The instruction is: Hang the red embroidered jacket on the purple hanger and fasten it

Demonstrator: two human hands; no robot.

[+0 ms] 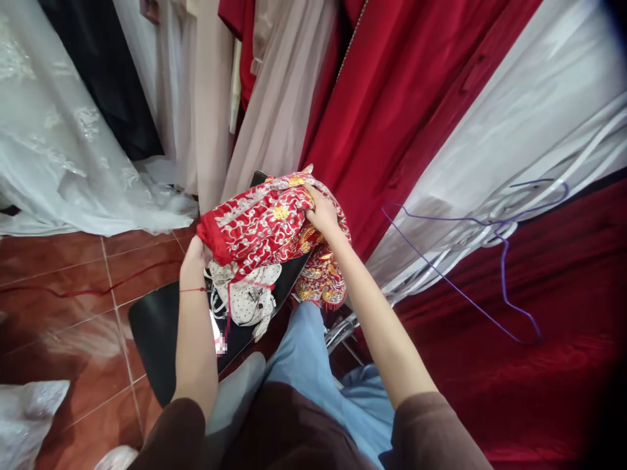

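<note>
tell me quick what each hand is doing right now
Left hand: closed on the edge of the red embroidered garment.
Right hand: closed on the top of the same garment.

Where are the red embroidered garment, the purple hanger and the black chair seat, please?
red embroidered garment (259,225): head view, on its folded silver-patterned top.
purple hanger (503,274): head view, on its thin wire over the dark red cloth.
black chair seat (157,326): head view, on its bare left part.

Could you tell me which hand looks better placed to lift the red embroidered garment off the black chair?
Probably the right hand: it grips the top of the red embroidered garment, while the left hand only steadies its lower edge over the black chair.
</note>
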